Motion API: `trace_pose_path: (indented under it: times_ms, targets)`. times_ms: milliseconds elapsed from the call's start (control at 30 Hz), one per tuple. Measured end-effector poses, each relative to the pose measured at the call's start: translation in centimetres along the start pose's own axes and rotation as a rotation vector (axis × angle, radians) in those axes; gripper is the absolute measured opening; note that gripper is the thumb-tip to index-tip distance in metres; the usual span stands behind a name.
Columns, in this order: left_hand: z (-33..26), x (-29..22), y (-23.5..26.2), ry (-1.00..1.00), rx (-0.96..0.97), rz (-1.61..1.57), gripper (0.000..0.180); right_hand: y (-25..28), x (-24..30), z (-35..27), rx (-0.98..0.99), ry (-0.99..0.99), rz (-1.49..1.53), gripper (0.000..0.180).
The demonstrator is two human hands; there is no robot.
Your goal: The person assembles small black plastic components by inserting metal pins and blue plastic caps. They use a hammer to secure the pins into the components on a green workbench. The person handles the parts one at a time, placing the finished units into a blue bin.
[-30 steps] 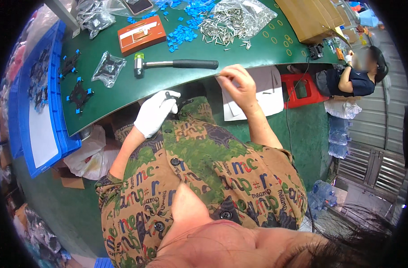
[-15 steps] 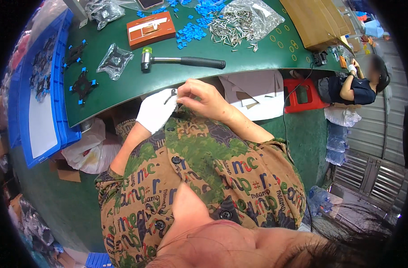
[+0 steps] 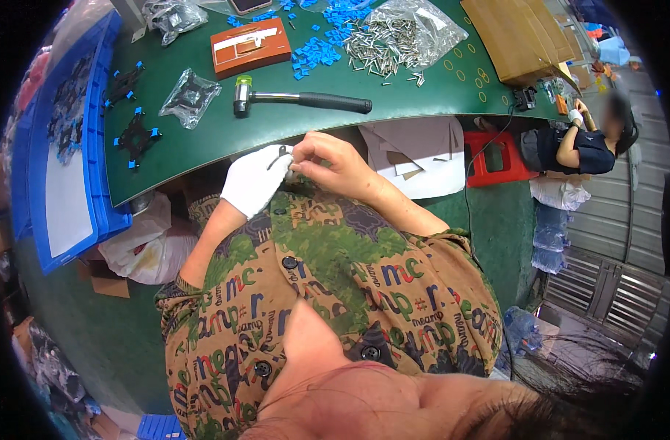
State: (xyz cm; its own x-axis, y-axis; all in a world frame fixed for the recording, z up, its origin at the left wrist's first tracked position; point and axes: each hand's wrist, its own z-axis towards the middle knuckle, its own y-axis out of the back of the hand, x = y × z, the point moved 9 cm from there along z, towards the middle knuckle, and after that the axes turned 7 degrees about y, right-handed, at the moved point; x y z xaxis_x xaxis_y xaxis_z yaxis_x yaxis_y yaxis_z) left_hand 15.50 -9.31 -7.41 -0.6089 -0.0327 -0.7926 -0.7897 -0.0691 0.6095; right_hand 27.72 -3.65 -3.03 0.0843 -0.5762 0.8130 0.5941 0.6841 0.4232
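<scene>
My left hand (image 3: 254, 178), in a white glove, is closed around a small bent metal piece (image 3: 279, 154) just below the near edge of the green table (image 3: 203, 139). My bare right hand (image 3: 333, 161) meets it from the right, its fingertips pinching at the same piece. Both hands are held close to my chest over my patterned shirt. A hammer (image 3: 302, 99) with a black handle lies on the table just beyond the hands.
On the table lie an orange box (image 3: 250, 46), loose blue clips (image 3: 317, 53), a bag of metal pins (image 3: 394, 37), black parts with blue tips (image 3: 135, 136) and a cardboard box (image 3: 522, 37). A blue tray (image 3: 60, 139) stands left. Another person (image 3: 580, 143) sits right, by a red stool (image 3: 492, 158).
My right hand has come back from the table edge to my gloved left hand, and both now work the small metal piece together near my chest.
</scene>
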Motion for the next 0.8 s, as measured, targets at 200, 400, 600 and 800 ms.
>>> trace_pose_path:
  times_ms: [200,400,600,800]
  targets:
    - [-0.3,0.0,-0.2,-0.017,-0.013,0.076,0.024,-0.5,-0.7,0.0,-0.005,-0.068,-0.008,0.011]
    - [0.0,0.7,-0.9,0.004,0.023,0.152,0.026,-0.6,-0.1,0.4,-0.041,0.005,-0.123,0.012]
    - [-0.2,0.6,-0.7,0.055,0.157,0.064,0.026,-0.9,-1.6,0.6,-0.042,-0.079,-0.099,0.016]
    - [-1.2,2.1,0.5,0.339,0.391,-0.407,0.034,-1.0,-1.3,1.0,0.015,0.118,-0.271,0.023]
